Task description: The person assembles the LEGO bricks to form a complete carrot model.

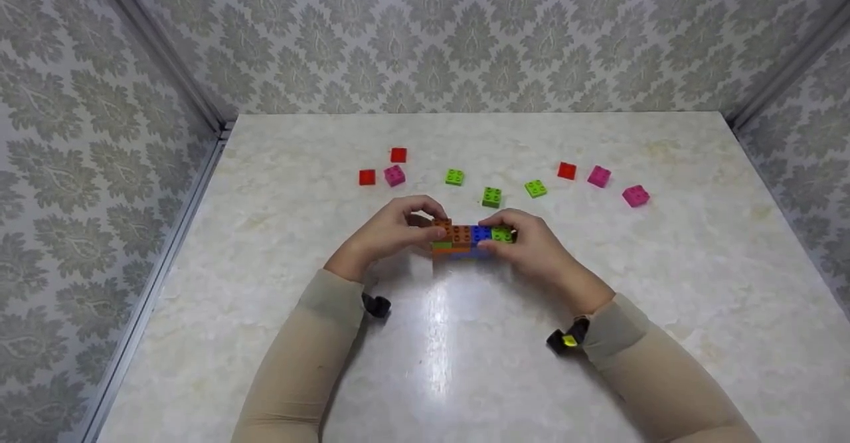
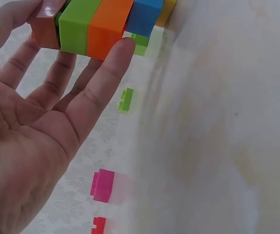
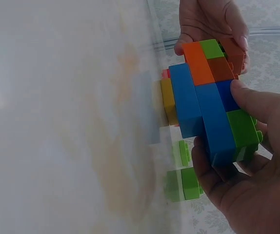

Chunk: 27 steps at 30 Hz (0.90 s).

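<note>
A stacked toy-brick assembly [image 3: 213, 109] of blue, orange, green, brown and yellow bricks is held between both hands. At its left end, my left hand [image 1: 396, 228] pinches a brown brick [image 3: 233, 54] between thumb and fingers. Green studs show in a narrow gap between that brown brick and the green brick [image 2: 79, 27] under it. One left finger lies along the orange brick [image 2: 108, 29]. My right hand [image 1: 531, 244] grips the other end, its thumb by the dark blue brick [image 3: 226, 95] and its fingers under the long blue brick [image 3: 218, 126]. The yellow brick [image 3: 168, 102] is lowest.
Loose bricks lie behind the hands: red ones [image 1: 398, 155] and a pink one [image 1: 394, 176] at left, green ones [image 1: 491, 196] in the middle, another red brick [image 1: 566, 171] and pink ones [image 1: 635, 196] at right. Patterned walls border the white table [image 1: 299, 144].
</note>
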### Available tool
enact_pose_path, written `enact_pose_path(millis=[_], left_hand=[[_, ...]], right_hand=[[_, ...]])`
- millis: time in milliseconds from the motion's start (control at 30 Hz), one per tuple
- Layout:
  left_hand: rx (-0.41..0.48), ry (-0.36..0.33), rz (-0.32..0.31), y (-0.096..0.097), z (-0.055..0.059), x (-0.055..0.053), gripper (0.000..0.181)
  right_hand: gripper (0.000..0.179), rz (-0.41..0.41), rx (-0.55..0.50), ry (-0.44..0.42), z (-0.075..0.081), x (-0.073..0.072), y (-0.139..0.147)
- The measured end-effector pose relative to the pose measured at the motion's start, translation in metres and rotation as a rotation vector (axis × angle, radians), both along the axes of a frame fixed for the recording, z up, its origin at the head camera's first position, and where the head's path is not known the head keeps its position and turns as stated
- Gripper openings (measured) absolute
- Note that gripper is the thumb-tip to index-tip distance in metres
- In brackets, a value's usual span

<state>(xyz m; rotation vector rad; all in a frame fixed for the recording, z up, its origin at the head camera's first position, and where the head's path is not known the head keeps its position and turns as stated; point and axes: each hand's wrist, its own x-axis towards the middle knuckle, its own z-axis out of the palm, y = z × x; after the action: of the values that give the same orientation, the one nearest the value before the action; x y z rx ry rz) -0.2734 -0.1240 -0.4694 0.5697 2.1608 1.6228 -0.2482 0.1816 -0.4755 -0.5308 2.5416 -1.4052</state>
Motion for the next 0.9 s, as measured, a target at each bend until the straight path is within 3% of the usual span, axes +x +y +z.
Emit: enact_pose_path(millis=[200, 367, 667, 900], left_hand=[[0.093, -0.052, 0.007, 0.0028, -0.0061, 0.0015, 0.019], [0.101, -0.001, 0.008, 0.0025, -0.0077, 0.0024, 0.018], [0.027, 0.039, 0.008, 0.0022, -0.0076, 0.0004, 0.025], [-0.039, 0.153, 0.024, 0.0065, -0.0095, 0.0021, 0.033]], right_hand=[[0.04, -0.004, -0.005, -0.004, 0.0004, 0.0016, -0.0001], [0.039, -0.003, -0.001, -0.007, 0.0018, 0.0019, -0.0004], [0.038, -0.002, 0.003, 0.007, 0.0013, 0.0015, 0.0001], [0.038, 0.002, 0.006, 0.026, 0.0006, 0.0017, 0.0]])
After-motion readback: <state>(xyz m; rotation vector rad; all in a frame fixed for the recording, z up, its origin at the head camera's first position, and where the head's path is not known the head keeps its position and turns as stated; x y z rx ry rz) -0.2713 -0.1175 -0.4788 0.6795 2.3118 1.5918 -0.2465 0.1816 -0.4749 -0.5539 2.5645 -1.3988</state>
